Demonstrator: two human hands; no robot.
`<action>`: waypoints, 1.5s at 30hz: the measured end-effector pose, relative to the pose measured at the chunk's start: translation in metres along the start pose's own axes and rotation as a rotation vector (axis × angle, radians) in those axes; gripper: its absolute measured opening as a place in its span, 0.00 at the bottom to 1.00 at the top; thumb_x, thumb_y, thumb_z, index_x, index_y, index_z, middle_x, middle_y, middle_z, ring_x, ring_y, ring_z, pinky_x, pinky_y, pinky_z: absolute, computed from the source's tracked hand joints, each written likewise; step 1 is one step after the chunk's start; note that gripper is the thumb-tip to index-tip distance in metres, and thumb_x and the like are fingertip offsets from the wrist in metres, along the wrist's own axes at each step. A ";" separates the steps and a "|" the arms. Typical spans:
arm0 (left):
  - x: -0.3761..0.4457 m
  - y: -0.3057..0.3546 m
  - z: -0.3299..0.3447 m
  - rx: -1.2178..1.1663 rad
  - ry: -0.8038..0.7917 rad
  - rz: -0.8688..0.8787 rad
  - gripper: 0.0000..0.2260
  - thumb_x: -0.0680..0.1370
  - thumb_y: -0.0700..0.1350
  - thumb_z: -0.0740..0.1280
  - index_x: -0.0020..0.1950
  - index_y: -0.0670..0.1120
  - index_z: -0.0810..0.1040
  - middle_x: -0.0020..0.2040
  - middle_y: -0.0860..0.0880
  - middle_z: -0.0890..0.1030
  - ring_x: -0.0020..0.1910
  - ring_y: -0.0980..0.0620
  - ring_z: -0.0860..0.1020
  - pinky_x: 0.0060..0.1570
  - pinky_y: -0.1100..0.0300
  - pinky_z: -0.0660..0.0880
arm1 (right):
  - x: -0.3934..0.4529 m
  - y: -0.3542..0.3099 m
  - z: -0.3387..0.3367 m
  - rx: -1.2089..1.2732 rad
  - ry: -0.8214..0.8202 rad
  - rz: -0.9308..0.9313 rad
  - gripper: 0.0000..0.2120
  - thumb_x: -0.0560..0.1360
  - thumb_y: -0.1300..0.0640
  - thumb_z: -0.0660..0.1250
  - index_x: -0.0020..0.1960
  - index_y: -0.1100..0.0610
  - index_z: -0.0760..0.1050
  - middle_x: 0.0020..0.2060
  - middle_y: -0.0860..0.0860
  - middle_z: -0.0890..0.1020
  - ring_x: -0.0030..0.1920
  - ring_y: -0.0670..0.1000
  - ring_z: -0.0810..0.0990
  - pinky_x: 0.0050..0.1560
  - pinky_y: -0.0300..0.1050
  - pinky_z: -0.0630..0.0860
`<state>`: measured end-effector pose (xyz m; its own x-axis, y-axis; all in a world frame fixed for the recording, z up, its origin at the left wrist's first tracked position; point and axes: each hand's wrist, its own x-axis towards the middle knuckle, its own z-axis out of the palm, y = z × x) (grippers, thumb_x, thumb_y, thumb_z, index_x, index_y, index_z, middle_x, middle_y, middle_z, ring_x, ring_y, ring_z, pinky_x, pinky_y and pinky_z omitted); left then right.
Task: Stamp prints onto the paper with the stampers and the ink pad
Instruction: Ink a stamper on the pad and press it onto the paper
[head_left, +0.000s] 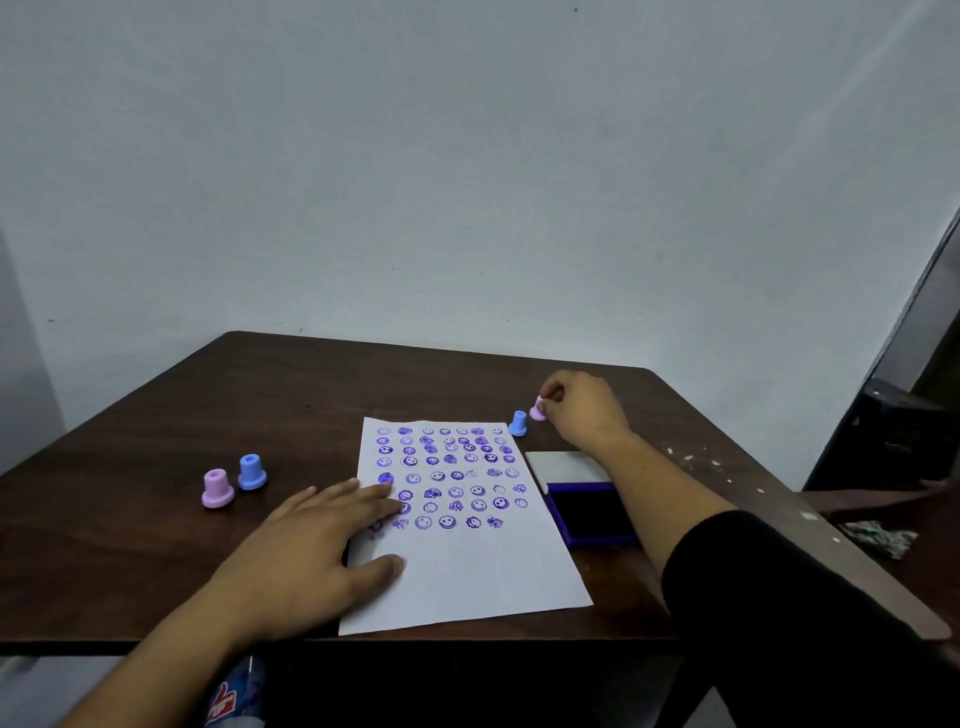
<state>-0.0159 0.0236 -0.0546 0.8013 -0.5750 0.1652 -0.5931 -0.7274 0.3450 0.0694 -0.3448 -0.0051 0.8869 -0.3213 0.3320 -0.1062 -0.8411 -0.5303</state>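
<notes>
A white paper (483, 571) lies on the dark wooden table (156, 415), its upper half covered with several rows of purple smiley prints. My left hand (306, 551) rests flat on the paper's left edge, fingers straight. At the far right my right hand (582, 410) pinches a pink stamper (537, 410), tilted at the table surface. A blue stamper (518, 423) stands just left of it, off the paper's top right corner. The open ink pad (587, 514), with its white lid (569, 465) behind it, sits right of the paper, partly under my right forearm.
Left of the paper stand another pink stamper (216, 488) and another blue stamper (252, 472), side by side. White specks dot the table's right edge. A crumpled wrapper (878, 538) lies beyond that edge. A plain wall rises behind the table.
</notes>
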 end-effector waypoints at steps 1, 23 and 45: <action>0.000 0.000 0.000 0.003 -0.001 0.000 0.35 0.68 0.75 0.53 0.75 0.68 0.65 0.77 0.72 0.57 0.78 0.68 0.52 0.78 0.57 0.49 | -0.001 -0.002 -0.004 0.010 0.005 -0.004 0.06 0.74 0.57 0.73 0.40 0.47 0.81 0.32 0.37 0.86 0.40 0.37 0.83 0.40 0.42 0.77; -0.001 0.001 -0.001 -0.003 -0.009 -0.007 0.35 0.69 0.74 0.54 0.75 0.67 0.66 0.78 0.67 0.60 0.79 0.64 0.54 0.78 0.55 0.51 | -0.151 0.023 -0.032 0.222 0.265 -0.056 0.07 0.75 0.51 0.77 0.42 0.40 0.83 0.44 0.37 0.85 0.49 0.40 0.81 0.45 0.39 0.76; 0.002 -0.002 0.001 -0.008 -0.005 -0.011 0.35 0.69 0.74 0.55 0.75 0.66 0.67 0.78 0.66 0.63 0.79 0.63 0.56 0.79 0.52 0.53 | -0.159 0.024 -0.025 -0.071 0.216 -0.173 0.03 0.76 0.48 0.76 0.48 0.46 0.87 0.42 0.35 0.82 0.48 0.43 0.76 0.58 0.54 0.78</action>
<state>-0.0136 0.0235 -0.0560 0.8073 -0.5690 0.1564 -0.5837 -0.7308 0.3540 -0.0851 -0.3245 -0.0510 0.7788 -0.2490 0.5757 0.0009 -0.9174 -0.3979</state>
